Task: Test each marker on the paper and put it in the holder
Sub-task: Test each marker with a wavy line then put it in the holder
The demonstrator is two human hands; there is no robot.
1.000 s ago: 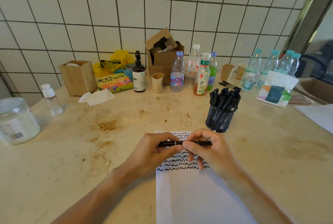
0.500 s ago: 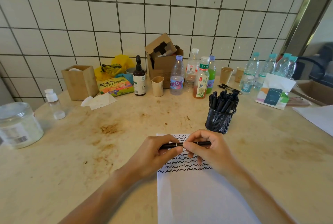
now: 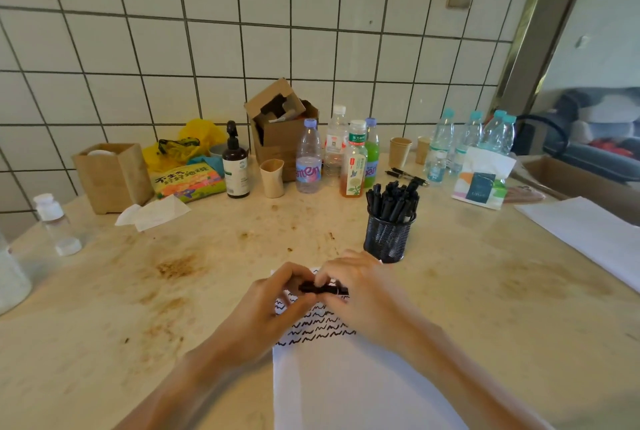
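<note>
Nearest the camera: white rectangular sheet of paper (image 3: 349,384) lies flat on the stained beige stone desk (image 3: 131,308); its near part is blank and runs off the bottom edge of the view. Its far part carries rows of black wavy test lines, about five rows visible, the rest hidden under the hands.

Left hand (image 3: 273,308) and right hand (image 3: 363,294) are together over the far end of the paper, fingertips meeting, both pinched on one slim black marker (image 3: 320,288) held level, crosswise, just above the written rows. Image is blurred here; cannot tell whether the cap is on.

Open desk surface lies bare to the left of the paper, and to the right as far as a second white sheet (image 3: 595,239) at the right edge.

Just beyond the right hand: black wire-mesh cylindrical holder (image 3: 388,239), upright, packed with black markers (image 3: 393,199); count not readable. Two loose black pens (image 3: 403,173) lie behind it.

Far row along the white tiled wall (image 3: 207,49): a wooden box (image 3: 110,177), one brown pump bottle (image 3: 236,166), an open cardboard box (image 3: 280,132), four labelled drink bottles (image 3: 308,163) in the centre, four clear water bottles (image 3: 471,135) at right, three cups (image 3: 400,151).
</note>
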